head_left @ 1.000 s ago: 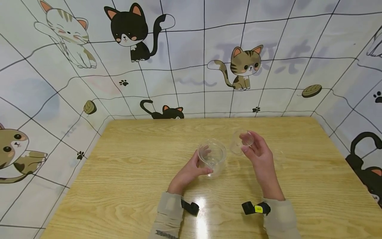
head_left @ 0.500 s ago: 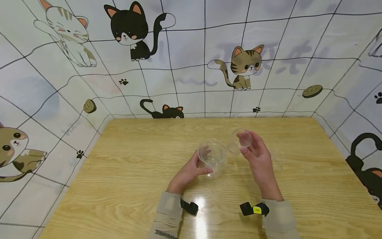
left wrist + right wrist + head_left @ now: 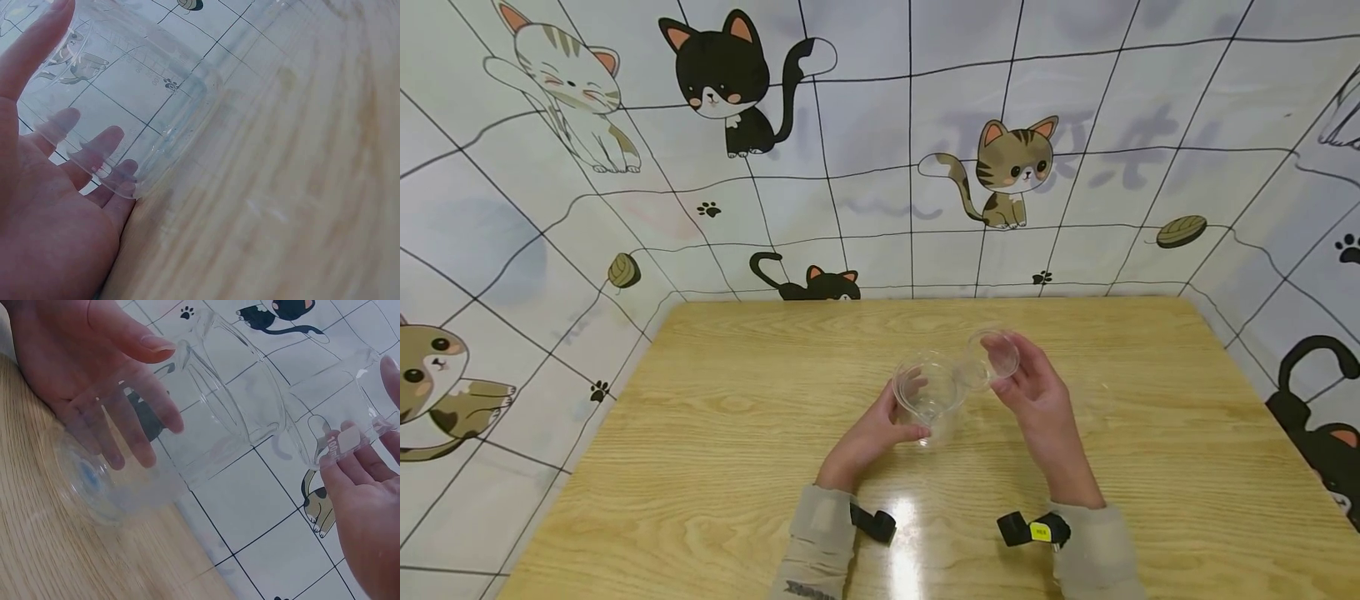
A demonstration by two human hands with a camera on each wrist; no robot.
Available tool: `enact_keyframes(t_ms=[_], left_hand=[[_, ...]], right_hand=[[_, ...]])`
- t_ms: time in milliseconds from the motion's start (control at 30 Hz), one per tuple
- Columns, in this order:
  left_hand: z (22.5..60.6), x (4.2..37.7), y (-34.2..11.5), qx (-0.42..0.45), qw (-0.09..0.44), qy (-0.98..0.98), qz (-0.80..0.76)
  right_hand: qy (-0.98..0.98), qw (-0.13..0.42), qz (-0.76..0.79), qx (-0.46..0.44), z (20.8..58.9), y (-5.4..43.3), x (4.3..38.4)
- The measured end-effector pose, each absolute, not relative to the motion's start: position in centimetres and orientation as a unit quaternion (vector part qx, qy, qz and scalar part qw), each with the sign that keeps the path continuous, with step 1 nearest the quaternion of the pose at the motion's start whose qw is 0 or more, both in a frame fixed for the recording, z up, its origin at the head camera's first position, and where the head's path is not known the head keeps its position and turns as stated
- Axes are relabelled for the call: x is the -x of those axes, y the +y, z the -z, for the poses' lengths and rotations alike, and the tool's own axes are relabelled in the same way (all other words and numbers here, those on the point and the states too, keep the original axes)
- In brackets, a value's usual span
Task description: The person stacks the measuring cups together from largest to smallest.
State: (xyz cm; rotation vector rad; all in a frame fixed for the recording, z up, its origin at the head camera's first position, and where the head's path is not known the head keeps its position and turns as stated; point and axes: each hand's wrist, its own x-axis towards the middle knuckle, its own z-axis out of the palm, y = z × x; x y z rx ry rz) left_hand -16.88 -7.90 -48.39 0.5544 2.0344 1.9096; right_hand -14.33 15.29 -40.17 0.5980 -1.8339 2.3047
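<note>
A large beaker [image 3: 934, 385] of clear, glossy material stood upright on the table, a round, straight-walled vessel with a thin rim and a pinched spout facing the person. Faint measuring marks ran along its see-through wall, and a bluish spot showed at its base in the right wrist view. The left hand [image 3: 874, 435] held it, the fingers curved round the far side and the thumb laid across the near side.

Just beside its rim, raised above the table, was a small beaker [image 3: 976, 372] of similar clear material, tipped well over on its side with its mouth towards the large one; whether the two rims touched could not be told. The right hand [image 3: 1041, 400] gripped it near the base between thumb and curled fingers.

Beneath lay the tabletop [image 3: 715, 450], pale yellow wood with fine streaked grain and a glossy patch of reflected light. Wrinkled beige sleeves [image 3: 822, 533] covered the forearms, with black straps [image 3: 872, 525] at the wrists. Behind rose a smooth whitish wall covering [image 3: 876, 125], printed with wavering black grid lines and rounded cartoon cats [image 3: 1017, 171].
</note>
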Motion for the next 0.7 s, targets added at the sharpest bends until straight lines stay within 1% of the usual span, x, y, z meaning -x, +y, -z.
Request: enact_keyframes(t_ms=[200,400,700], left_hand=[[47.4,16.5,-7.9,-0.194,0.159,0.694,-0.674],[46.1,16.1,-7.9,-0.203,0.173,0.684,-0.679],[45.8,16.0,-7.8,-0.199,0.162,0.686,-0.681]], right_hand=[[-0.598,0.048,-0.769,-0.22,39.7,14.9,14.1],[-0.595,0.045,-0.769,-0.229,39.4,14.6,13.9],[-0.593,0.034,-0.771,-0.229,39.5,14.2,14.0]])
